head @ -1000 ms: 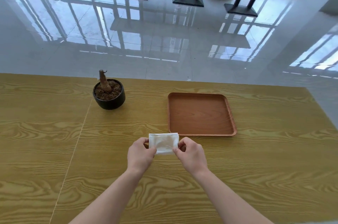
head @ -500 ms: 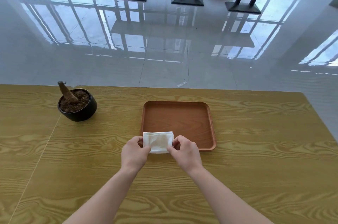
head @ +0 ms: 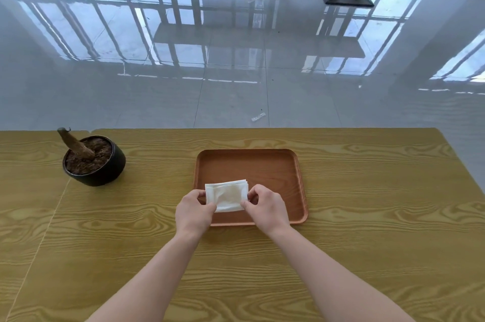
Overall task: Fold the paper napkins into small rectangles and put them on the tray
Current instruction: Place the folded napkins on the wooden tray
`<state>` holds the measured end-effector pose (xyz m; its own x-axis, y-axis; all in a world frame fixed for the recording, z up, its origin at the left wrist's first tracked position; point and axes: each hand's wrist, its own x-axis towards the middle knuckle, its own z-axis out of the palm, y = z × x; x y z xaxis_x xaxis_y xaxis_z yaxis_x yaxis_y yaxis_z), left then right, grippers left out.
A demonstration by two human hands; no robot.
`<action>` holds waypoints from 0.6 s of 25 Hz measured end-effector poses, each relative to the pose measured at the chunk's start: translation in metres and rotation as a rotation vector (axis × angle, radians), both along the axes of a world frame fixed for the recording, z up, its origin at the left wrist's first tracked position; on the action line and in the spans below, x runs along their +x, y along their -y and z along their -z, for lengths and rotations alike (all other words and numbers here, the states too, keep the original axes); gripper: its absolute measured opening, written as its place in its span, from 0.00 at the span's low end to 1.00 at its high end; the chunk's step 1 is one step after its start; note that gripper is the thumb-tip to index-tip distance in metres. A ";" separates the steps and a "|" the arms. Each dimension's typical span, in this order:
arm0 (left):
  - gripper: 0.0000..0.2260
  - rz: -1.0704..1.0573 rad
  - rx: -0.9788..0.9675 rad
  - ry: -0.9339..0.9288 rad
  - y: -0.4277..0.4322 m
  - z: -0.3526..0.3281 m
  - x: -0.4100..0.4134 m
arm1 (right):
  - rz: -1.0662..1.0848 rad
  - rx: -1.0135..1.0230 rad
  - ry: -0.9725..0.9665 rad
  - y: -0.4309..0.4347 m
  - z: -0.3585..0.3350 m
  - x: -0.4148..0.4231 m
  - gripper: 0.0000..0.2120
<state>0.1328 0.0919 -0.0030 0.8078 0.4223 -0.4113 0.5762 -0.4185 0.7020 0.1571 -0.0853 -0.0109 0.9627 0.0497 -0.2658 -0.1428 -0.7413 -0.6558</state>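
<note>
Both hands, left hand (head: 193, 210) and right hand (head: 265, 207), pinch the short ends of the white folded paper napkin (head: 227, 195), now held over the near-left part of the brown rounded wooden tray (head: 299, 177). A second ago it hung over the yellow wood-grain table (head: 367, 243), short of the tray. Folding looks finished; only setting it down seems left. Whether it touches the tray is unclear. The black plant pot (head: 94, 161) sits far left.

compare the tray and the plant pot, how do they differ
The tray is flat, shallow and rectangular with rounded corners; the plant pot is round, deep and bowl-shaped. The tray is reddish-brown; the pot is black. The tray's inside is bare except where a folded napkin is held over its near left part; the pot is full of soil with a stub leaning left. Both rest on the wooden table.
</note>
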 end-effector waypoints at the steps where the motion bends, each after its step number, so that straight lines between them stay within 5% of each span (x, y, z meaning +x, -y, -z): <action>1: 0.12 0.007 0.005 -0.003 -0.004 0.002 0.006 | 0.011 -0.005 -0.004 -0.004 0.001 0.005 0.07; 15: 0.18 0.076 0.096 -0.067 -0.019 0.026 0.054 | 0.116 -0.051 -0.041 -0.030 0.025 0.042 0.08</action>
